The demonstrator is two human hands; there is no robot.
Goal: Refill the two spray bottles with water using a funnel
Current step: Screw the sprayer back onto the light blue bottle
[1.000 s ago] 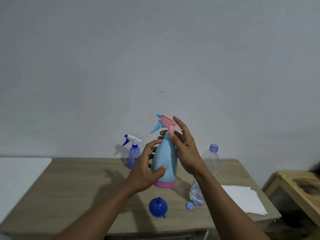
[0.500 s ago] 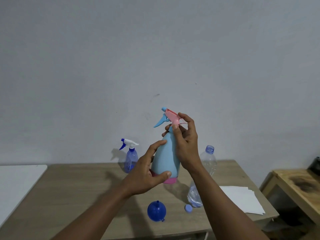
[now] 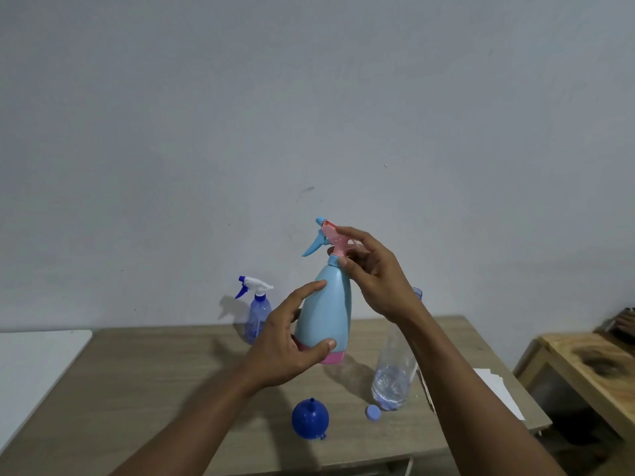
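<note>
A light blue spray bottle [image 3: 326,310] with a pink base is held upright above the table. My left hand [image 3: 285,352] wraps its lower body. My right hand [image 3: 374,280] pinches the pink and blue spray head [image 3: 330,237] at the bottle's neck. A small translucent blue spray bottle [image 3: 257,312] with a white trigger stands at the back of the table. A dark blue funnel [image 3: 310,420] lies mouth down near the front edge. A clear plastic water bottle [image 3: 393,376], uncapped, stands to the right, partly behind my right forearm, with a little water at its bottom.
The blue bottle cap [image 3: 373,412] lies beside the water bottle on the wooden table [image 3: 154,379]. White paper sheets [image 3: 498,389] lie at the table's right edge. A white surface [image 3: 34,359] adjoins on the left, a wooden bench [image 3: 591,365] stands to the right.
My right fingers have shifted around the spray head's collar, and the head has turned slightly. The bottle stays in my left hand at about the same height.
</note>
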